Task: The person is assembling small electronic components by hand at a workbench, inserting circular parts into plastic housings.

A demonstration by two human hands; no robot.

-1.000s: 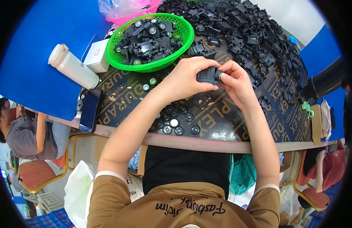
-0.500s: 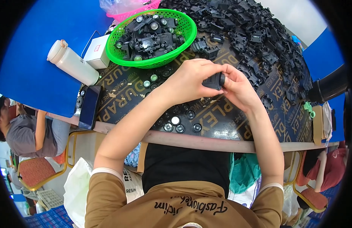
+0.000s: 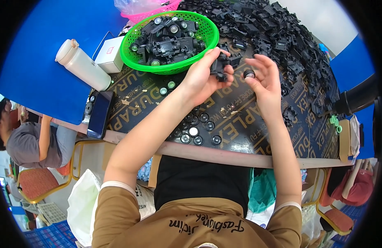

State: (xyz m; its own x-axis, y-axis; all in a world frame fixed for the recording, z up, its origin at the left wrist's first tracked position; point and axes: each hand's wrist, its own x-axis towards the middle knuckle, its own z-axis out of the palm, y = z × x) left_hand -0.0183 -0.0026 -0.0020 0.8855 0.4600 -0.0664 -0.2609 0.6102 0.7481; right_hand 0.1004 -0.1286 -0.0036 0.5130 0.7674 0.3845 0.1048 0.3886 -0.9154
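Above the table, my left hand (image 3: 203,78) is closed round a black plastic toy car chassis (image 3: 218,67), part of it hidden by the fingers. To its right, my right hand (image 3: 266,78) pinches a small black wheel (image 3: 249,74) with a silvery hub between thumb and fingers. The wheel and the chassis are apart. Just beyond my left hand stands a green basket (image 3: 129,61) heaped with black chassis, some with wheels on. More loose black wheels (image 3: 193,131) lie near the table's front edge, below my left forearm.
A large heap of black plastic parts (image 3: 277,41) covers the far right. At the left are a white bottle (image 3: 85,68), a white box (image 3: 110,56) and a phone (image 3: 101,113). A black tube (image 3: 356,96) juts in from the right. Other people sit on both sides.
My hands, together at the chassis before, have drawn apart. The left has turned and moved left with the chassis; the right has come away holding a wheel.
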